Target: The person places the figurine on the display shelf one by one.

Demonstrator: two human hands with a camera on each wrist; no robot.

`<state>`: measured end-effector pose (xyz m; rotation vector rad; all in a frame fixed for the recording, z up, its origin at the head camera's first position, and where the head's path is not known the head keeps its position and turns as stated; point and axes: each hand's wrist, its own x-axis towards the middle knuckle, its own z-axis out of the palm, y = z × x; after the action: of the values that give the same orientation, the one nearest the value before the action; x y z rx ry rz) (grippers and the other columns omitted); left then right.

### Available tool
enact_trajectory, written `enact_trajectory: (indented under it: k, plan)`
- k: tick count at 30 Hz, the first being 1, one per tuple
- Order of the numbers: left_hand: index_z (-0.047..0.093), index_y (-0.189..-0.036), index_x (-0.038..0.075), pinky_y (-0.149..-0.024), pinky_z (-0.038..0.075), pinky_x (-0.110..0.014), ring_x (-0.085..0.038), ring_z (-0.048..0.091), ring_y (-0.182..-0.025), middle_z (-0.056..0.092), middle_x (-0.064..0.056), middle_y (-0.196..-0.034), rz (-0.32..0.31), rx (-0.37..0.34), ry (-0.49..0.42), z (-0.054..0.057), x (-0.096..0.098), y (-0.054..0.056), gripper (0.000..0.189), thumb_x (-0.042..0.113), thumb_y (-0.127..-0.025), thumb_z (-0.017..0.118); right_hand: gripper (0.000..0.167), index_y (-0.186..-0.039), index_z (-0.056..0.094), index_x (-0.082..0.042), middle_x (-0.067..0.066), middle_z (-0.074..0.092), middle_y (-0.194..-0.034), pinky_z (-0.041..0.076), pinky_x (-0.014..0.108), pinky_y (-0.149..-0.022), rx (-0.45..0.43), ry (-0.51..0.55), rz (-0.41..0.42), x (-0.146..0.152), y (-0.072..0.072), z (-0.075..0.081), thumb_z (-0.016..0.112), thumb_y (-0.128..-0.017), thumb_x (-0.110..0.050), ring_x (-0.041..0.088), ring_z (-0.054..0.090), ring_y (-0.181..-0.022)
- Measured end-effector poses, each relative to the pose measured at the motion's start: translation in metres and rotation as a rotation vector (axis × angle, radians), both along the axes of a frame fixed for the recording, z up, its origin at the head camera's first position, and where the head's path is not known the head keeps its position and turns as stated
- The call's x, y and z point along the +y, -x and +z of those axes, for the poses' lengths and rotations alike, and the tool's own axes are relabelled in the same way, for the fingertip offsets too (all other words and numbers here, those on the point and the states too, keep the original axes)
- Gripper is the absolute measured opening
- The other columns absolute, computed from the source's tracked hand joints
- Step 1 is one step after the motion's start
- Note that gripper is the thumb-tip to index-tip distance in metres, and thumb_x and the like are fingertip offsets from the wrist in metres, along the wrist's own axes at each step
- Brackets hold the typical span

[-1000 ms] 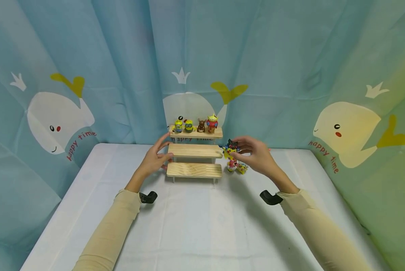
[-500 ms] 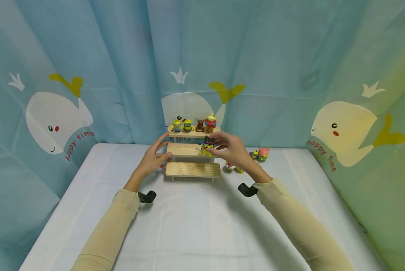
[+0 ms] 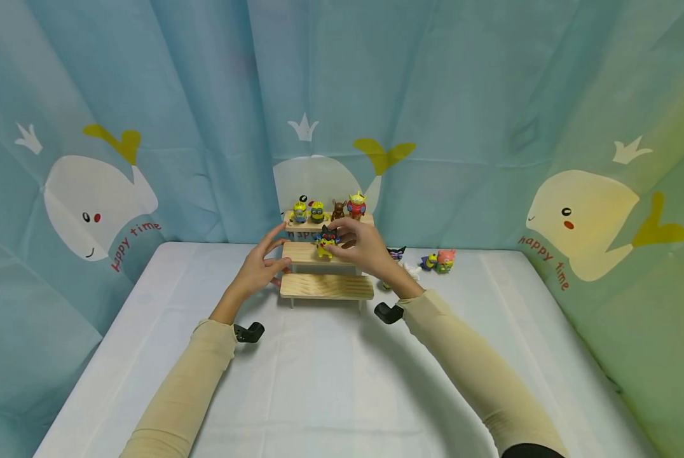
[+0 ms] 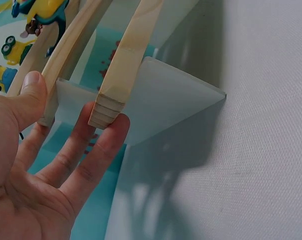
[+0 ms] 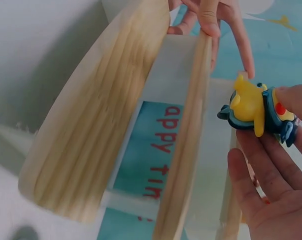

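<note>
My right hand [image 3: 366, 245] pinches a small yellow toy figure [image 3: 326, 247] with a dark blue and black hood between thumb and fingers. In the head view the figure overlaps the middle board [image 3: 299, 252] of a three-tier wooden display stand; in the right wrist view [image 5: 251, 107] it lies sideways across the fingers. My left hand [image 3: 260, 270] touches the stand's left end with spread fingers. Its thumb rests at the middle board's end and a fingertip meets the end of the lowest board [image 4: 111, 102]. The lowest board bears nothing.
Several figures line the top board: two minions [image 3: 299, 212], a brown one [image 3: 339, 210] and a green-headed one in red [image 3: 356, 205]. Right of the stand are a pink-hooded figure [image 3: 446, 259], a blue-yellow one [image 3: 429, 261] and others partly behind my forearm. A curtain [image 3: 473, 191] hangs behind.
My right hand has carried the hooded yellow figure leftward from the right of the stand to over the middle board. Figures at the right have come into view. My left hand stays at the stand.
</note>
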<state>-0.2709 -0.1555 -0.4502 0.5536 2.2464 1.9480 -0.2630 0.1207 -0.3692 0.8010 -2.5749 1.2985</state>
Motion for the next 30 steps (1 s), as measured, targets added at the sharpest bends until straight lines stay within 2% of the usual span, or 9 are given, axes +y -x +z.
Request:
enact_trajectory:
  k: [5, 13, 19, 24, 30]
  plan:
    - [0.023, -0.163, 0.042, -0.067, 0.055, -0.071, -0.045, 0.071, -0.093, 0.034, -0.015, -0.164, 0.008, 0.019, 0.020, 0.001, 0.000, -0.001, 0.081, 0.009, -0.102, 0.065, 0.037, -0.124, 0.068, -0.004, 0.015, 0.071, -0.109, 0.061, 0.038, -0.085, -0.006, 0.015, 0.025, -0.012, 0.004, -0.003, 0.081, -0.091, -0.011, 0.029, 0.071, -0.096]
    - [0.024, -0.163, 0.042, -0.064, 0.059, -0.063, -0.037, 0.073, -0.093, 0.034, -0.018, -0.163, -0.006, 0.051, 0.031, 0.000, -0.001, -0.002, 0.079, 0.015, -0.102, 0.066, 0.036, -0.124, 0.069, -0.005, 0.015, 0.073, -0.106, 0.062, 0.033, -0.081, 0.031, -0.001, 0.025, -0.027, 0.008, -0.009, 0.081, -0.091, -0.012, 0.027, 0.074, -0.091]
    - [0.025, -0.162, 0.045, -0.064, 0.059, -0.063, -0.039, 0.073, -0.096, 0.034, -0.018, -0.163, -0.009, 0.043, 0.018, -0.002, -0.002, -0.001, 0.078, 0.016, -0.102, 0.066, 0.036, -0.123, 0.069, -0.002, 0.017, 0.073, -0.105, 0.062, 0.035, -0.082, 0.050, 0.017, 0.040, -0.036, 0.011, -0.013, 0.082, -0.090, -0.010, 0.028, 0.074, -0.090]
    - [0.025, -0.162, 0.045, -0.064, 0.059, -0.062, -0.041, 0.072, -0.095, 0.033, -0.019, -0.163, -0.015, 0.045, 0.017, -0.003, -0.003, 0.000, 0.078, 0.016, -0.103, 0.065, 0.036, -0.122, 0.069, -0.005, 0.015, 0.072, -0.104, 0.062, 0.032, -0.082, 0.062, 0.023, 0.040, -0.042, 0.013, -0.017, 0.083, -0.089, -0.011, 0.027, 0.073, -0.090]
    - [0.024, -0.163, 0.044, -0.066, 0.056, -0.069, -0.048, 0.069, -0.098, 0.032, -0.020, -0.163, -0.021, 0.045, 0.004, -0.002, -0.002, -0.001, 0.078, 0.015, -0.103, 0.065, 0.036, -0.121, 0.068, -0.004, 0.014, 0.072, -0.106, 0.061, 0.031, -0.083, 0.070, 0.049, 0.070, -0.046, 0.013, -0.022, 0.083, -0.088, -0.008, 0.029, 0.072, -0.096]
